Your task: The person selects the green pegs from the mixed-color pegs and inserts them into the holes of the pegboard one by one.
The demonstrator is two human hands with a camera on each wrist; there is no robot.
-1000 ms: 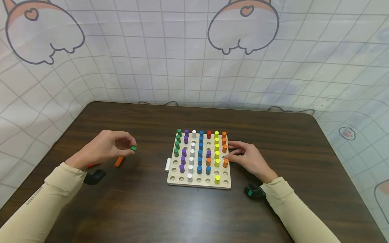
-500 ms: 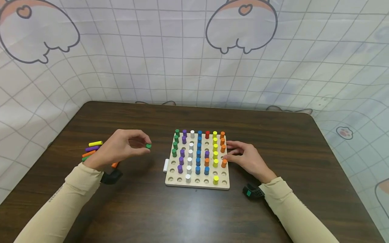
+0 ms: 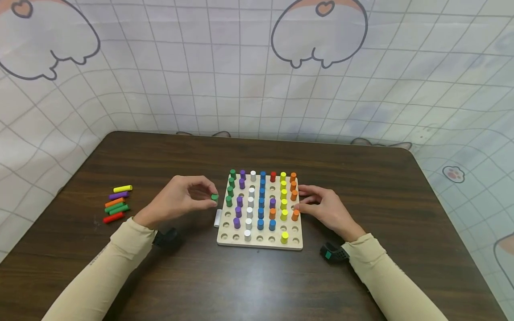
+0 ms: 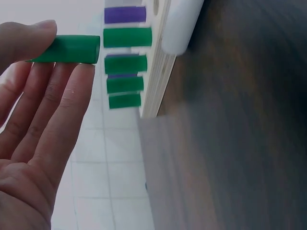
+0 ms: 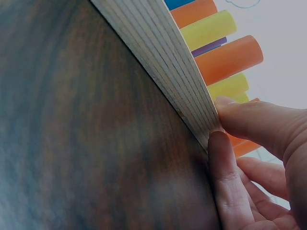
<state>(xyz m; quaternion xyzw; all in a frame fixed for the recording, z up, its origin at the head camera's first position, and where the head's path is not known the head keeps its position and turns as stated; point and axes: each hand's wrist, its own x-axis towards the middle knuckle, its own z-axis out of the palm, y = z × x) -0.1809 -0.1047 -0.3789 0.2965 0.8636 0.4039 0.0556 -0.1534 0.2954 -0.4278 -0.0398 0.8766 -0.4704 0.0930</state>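
My left hand (image 3: 182, 198) pinches a green peg (image 4: 72, 49) between thumb and fingers, just off the left edge of a wooden pegboard (image 3: 260, 244). In the left wrist view the peg lies sideways, its free end pointing at the board's row of green pegs (image 4: 127, 37). The board carries standing pegs in colour columns, with bare holes mostly toward the near side. My right hand (image 3: 327, 211) holds the board's right edge, thumb on the top rim and a finger against the layered side, beside the orange pegs (image 5: 229, 60).
Several loose pegs, among them a yellow peg (image 3: 122, 189) and a red peg (image 3: 114, 217), lie on the dark wooden table (image 3: 257, 285) at the left. A short white cylinder (image 3: 217, 218) lies by the board's left side. A patterned curtain (image 3: 201, 80) hangs behind the table.
My left hand has carried the green peg rightward to the board's left side, uncovering the loose pegs on the table. My right hand has stayed at the board's right edge.
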